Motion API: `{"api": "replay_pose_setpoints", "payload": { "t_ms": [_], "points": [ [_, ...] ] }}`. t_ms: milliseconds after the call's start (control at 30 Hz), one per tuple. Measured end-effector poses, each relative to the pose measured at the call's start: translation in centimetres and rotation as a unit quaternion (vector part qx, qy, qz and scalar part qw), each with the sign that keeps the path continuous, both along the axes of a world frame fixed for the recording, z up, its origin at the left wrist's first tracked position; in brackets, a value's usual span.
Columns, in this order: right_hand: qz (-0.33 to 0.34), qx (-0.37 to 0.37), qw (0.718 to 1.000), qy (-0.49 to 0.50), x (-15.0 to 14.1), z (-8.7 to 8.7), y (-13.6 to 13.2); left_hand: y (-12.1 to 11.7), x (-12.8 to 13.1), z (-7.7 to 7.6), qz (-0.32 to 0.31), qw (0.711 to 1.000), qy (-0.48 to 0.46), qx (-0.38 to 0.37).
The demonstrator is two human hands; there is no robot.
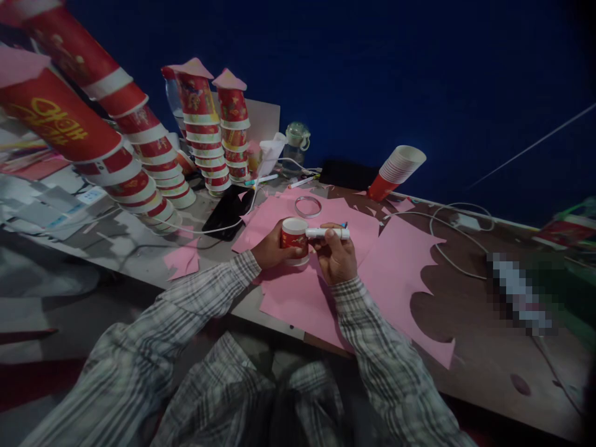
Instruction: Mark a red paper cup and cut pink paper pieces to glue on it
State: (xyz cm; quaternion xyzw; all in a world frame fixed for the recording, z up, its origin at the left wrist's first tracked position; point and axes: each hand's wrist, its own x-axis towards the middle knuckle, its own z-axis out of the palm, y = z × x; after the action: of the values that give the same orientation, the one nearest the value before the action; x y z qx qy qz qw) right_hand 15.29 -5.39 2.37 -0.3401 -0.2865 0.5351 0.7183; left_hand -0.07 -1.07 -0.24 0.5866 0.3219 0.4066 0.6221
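Note:
My left hand [271, 249] is wrapped round a red paper cup [295, 237] with a white band at its top and bottom, held above the pink paper [298, 304]. In my right hand [339, 257] is a white marker [328, 233], held level between thumb and fingers. The marker's left end meets or nearly meets the cup's right side; whether it touches I cannot tell. Just beyond the cup, a roll of tape or thin ring [308, 207] lies on the pink paper.
Towers of stacked red cups [203, 130] with pink paper tops stand at the left. Behind are a lidded clear jar [297, 146] and a leaning stack of paper cups [395, 171]. A black phone [229, 212], white cables [459, 267] and pink scraps [184, 257] lie around.

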Motion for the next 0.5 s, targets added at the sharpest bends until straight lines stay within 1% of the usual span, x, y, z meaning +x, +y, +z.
{"api": "replay_pose_setpoints", "payload": {
  "t_ms": [67, 200, 300, 400, 500],
  "points": [
    [0.007, -0.009, 1.0, 0.007, 0.08, 0.16, -0.02, 0.08, -0.17, -0.05, -0.002, 1.0, 0.002, -0.008],
    [0.022, -0.031, 0.999, 0.033, 0.29, 0.2, 0.1, 0.27, -0.49, -0.14, -0.03, 0.999, -0.014, -0.015],
    [0.016, -0.042, 0.998, 0.043, 0.32, 0.15, 0.16, 0.36, -0.59, -0.2, -0.046, 0.998, -0.032, -0.012],
    [0.008, -0.056, 0.997, 0.043, 0.25, 0.14, 0.19, 0.48, -0.73, -0.35, -0.049, 0.998, -0.029, -0.01],
    [0.008, -0.062, 0.997, 0.041, 0.17, 0.08, 0.23, 0.62, -0.98, -0.53, -0.037, 0.999, -0.017, -0.009]
  ]
}}
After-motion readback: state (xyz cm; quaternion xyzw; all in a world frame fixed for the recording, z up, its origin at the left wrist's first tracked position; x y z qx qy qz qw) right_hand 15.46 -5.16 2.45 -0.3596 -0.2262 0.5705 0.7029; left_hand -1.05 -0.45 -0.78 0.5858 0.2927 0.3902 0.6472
